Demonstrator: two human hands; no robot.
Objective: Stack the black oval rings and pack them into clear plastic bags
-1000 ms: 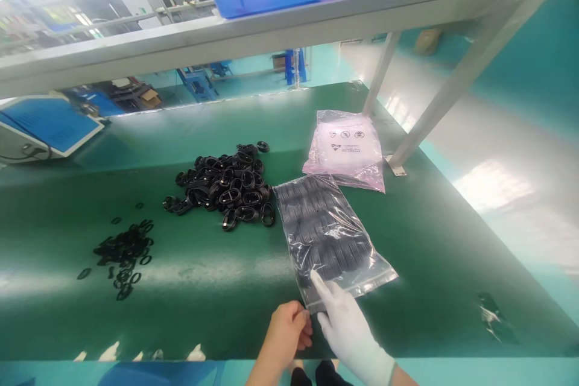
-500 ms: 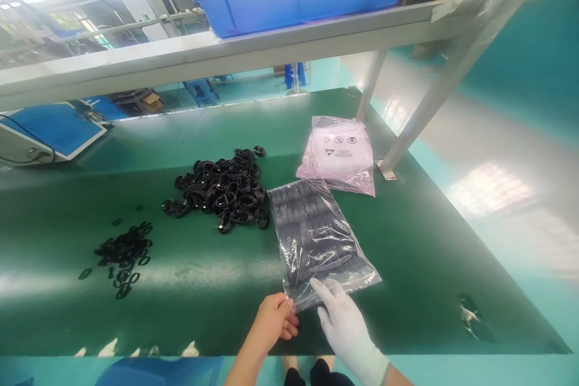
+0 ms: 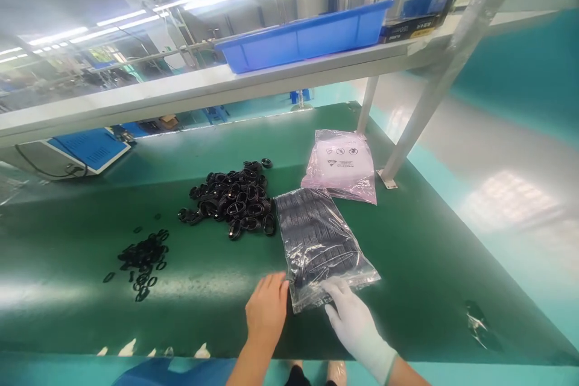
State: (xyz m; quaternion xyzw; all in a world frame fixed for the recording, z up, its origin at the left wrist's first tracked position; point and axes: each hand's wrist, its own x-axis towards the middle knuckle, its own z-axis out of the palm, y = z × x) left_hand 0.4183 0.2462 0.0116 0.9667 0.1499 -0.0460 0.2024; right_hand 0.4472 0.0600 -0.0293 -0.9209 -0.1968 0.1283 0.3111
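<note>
A clear plastic bag point(image 3: 317, 235) lies flat on the green table, packed with rows of dark coiled cables. Its near, unfilled edge faces me. My left hand point(image 3: 266, 307), bare, rests palm down beside the bag's near left corner. Its fingers are stretched forward, with the fingertips at the bag's side. On the near edge lies my right hand point(image 3: 355, 322) in a white glove, fingertips on the plastic and thumb held apart. Just left of the bag is a heap of black coiled cables point(image 3: 235, 196).
A smaller pile of black rings point(image 3: 143, 259) lies to the left. Behind the bag is a pink-tinted printed bag point(image 3: 341, 166). A shelf point(image 3: 181, 87) with a blue bin point(image 3: 307, 39) spans above, its post point(image 3: 416, 114) at right. A blue-topped machine point(image 3: 93, 148) stands far left.
My left hand has let go of the bag's near left corner and moved up along its side, fingers now extended. My right hand stays on the near edge. The view has tilted upward.
</note>
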